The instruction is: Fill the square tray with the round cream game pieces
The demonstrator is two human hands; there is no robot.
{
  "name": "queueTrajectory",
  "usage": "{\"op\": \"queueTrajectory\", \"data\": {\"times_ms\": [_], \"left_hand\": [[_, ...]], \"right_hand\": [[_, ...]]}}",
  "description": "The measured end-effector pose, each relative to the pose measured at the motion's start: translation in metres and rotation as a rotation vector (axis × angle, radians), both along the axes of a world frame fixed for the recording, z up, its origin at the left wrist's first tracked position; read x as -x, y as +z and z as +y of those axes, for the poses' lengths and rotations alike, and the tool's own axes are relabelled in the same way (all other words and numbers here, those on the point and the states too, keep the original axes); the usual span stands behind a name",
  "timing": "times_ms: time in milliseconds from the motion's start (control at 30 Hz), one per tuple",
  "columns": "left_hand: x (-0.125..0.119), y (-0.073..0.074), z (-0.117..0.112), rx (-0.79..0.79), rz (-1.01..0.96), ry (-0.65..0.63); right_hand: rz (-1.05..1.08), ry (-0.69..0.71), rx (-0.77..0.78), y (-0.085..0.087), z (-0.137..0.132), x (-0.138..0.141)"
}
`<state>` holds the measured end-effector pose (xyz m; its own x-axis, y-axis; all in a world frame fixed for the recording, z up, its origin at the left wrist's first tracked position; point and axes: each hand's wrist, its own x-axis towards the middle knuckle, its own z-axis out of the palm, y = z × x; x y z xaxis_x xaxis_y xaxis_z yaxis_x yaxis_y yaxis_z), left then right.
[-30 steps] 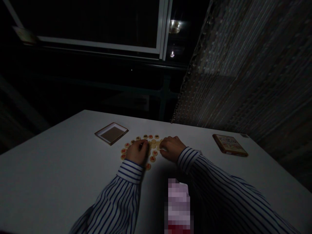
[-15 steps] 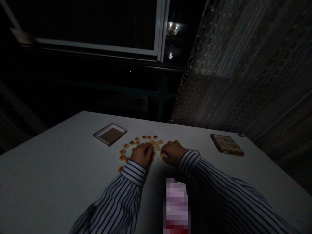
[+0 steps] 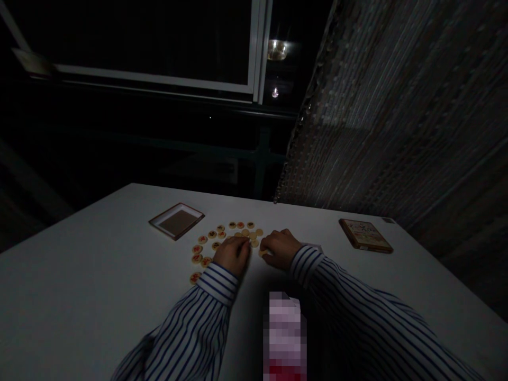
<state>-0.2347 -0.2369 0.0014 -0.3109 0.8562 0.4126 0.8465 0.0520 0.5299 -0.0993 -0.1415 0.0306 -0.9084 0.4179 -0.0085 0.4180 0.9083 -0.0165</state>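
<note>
Round wooden Chinese chess pieces [image 3: 197,249] lie in a loose curve on the white table [image 3: 99,296], several with red or black characters. Near the middle a small cluster of blank-faced pieces [image 3: 253,235] sits between my hands. My left hand [image 3: 232,255] is closed over the right part of the group, thumb against the fingers; what they hold is hidden. Opposite it, my right hand [image 3: 281,248] has its fingers curled, with thumb and fingertips around one pale chess piece [image 3: 262,253] at the table surface.
An open shallow box tray [image 3: 177,220] stands at the back left. A closed printed box [image 3: 365,236] is at the right. Behind my right wrist a pale flat object [image 3: 314,246] shows partly. A bead curtain [image 3: 341,143] hangs beyond the table edge, beside a dark window [image 3: 159,42].
My left hand has shifted slightly and now covers pieces that showed along its right side. My right hand stays around its piece. The whole view has moved a little.
</note>
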Motion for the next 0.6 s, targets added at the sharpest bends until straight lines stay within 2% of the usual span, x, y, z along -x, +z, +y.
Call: {"op": "queueTrajectory", "data": {"times_ms": [200, 433, 600], "left_hand": [[0.001, -0.003, 0.001, -0.017, -0.013, -0.038], [-0.002, -0.004, 0.001, -0.043, -0.031, -0.099], [-0.005, -0.002, 0.001, -0.047, -0.102, -0.145]], "right_hand": [[0.136, -0.064, 0.138, 0.0, 0.006, -0.005], [0.358, -0.111, 0.61, -0.007, 0.012, -0.007], [0.446, -0.144, 0.801, 0.0, 0.01, -0.006]]}}
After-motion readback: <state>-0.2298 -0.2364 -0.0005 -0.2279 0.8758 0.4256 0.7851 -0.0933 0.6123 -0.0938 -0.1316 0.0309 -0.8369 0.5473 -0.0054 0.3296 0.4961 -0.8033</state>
